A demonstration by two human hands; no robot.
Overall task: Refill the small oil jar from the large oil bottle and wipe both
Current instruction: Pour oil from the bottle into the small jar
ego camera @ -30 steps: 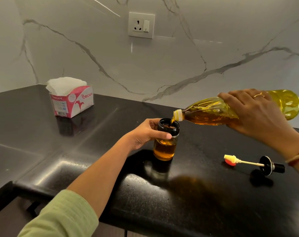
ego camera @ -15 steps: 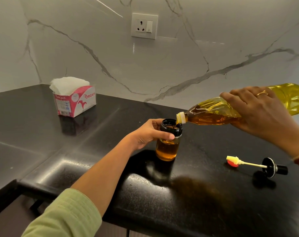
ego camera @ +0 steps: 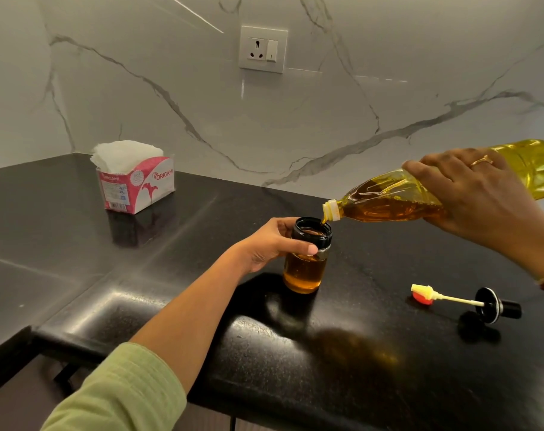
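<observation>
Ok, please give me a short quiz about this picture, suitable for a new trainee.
1. True or false: the lid is screwed onto the small oil jar.
2. Which hand tilts the large oil bottle? A) left B) right
3. Fill in: the brush lid lies on the counter, to the jar's ____.
Key: 1 false, the jar is open; 2 B, the right hand; 3 right.

From my remote feed I assess this as a home kitchen: polished black stone desk (ego camera: 357, 384), white marble-veined wall (ego camera: 171, 73) carrying a socket (ego camera: 262, 49), a tissue box (ego camera: 140, 188), an oil bottle (ego camera: 389, 200).
</observation>
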